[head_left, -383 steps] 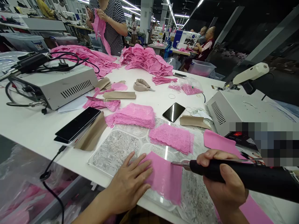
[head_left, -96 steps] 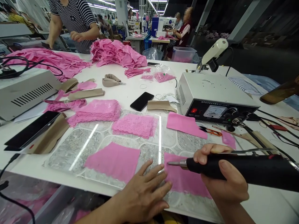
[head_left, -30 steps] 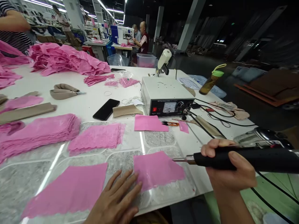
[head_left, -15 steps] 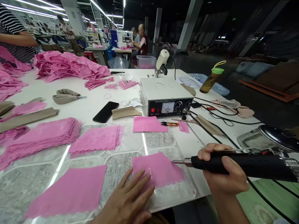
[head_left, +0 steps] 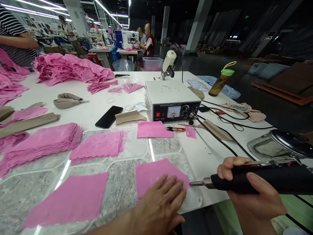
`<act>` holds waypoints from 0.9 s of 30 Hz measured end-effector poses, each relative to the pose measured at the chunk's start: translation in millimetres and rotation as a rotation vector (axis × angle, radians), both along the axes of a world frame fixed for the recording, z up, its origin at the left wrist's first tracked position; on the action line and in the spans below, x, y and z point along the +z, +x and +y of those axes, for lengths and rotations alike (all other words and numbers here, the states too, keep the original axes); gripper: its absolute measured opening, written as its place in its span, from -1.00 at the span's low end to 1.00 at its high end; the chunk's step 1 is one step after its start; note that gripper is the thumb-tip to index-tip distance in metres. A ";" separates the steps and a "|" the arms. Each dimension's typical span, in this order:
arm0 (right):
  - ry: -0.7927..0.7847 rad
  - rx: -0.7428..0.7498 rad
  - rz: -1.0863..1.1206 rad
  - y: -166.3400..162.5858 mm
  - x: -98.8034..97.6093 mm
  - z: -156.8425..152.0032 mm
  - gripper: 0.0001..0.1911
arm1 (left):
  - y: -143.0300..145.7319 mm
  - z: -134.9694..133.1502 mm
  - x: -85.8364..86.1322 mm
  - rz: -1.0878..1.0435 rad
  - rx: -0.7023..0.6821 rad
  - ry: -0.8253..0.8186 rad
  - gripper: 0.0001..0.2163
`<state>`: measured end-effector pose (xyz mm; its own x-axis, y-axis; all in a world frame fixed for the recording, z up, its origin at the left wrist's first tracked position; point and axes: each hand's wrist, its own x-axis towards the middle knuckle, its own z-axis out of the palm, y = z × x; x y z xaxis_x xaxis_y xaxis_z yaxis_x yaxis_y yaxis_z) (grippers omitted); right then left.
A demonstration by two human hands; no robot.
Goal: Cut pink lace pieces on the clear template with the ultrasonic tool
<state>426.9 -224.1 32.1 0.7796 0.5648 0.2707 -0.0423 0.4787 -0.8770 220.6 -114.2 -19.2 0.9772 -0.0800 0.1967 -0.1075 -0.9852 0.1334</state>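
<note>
My left hand (head_left: 163, 199) lies flat, fingers spread, on a pink fabric piece (head_left: 153, 174) on the clear plastic mat (head_left: 127, 176). In my right hand (head_left: 254, 189) is a black ultrasonic welding handpiece (head_left: 276, 178), held level with its metal tip (head_left: 198, 183) pointing left. That tip is at the right corner of the fabric; whether it presses down I cannot tell. To the left another pink fabric piece (head_left: 68, 199) lies flat. Behind it are a small stack of pink pieces (head_left: 97, 143) and a thicker pink stack (head_left: 44, 140).
A white ultrasonic generator box (head_left: 173, 98) stands behind the mat, with black cables (head_left: 220, 138) running right. Orange-handled thread snips (head_left: 177, 129), a phone (head_left: 109, 117) and a bottle (head_left: 220, 83) lie or stand around it. A glass jar (head_left: 262, 143) is beside the handpiece. Other people work behind.
My left hand has slid right across the fabric. My right hand has moved the handpiece right and slightly down, from the fabric's upper right edge to its right corner.
</note>
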 end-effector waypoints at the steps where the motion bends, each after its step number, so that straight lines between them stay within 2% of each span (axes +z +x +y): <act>1: -0.003 0.005 -0.001 0.6 -0.3 -1.0 -0.74 | 0.9 0.0 0.7 0.013 0.000 -0.002 -0.50; 8: 0.052 0.003 0.025 2.2 3.0 0.4 -0.75 | 12.4 -4.3 7.2 -0.011 0.001 -0.002 -0.51; 17: 0.087 -0.030 -0.049 -2.8 -5.6 4.3 -0.80 | 24.3 -10.5 -9.6 -0.083 -0.030 0.064 -0.53; 27: 0.063 -0.004 -0.068 -2.9 -7.8 7.3 -0.80 | 22.5 -9.2 -16.6 -0.128 -0.025 0.066 -0.54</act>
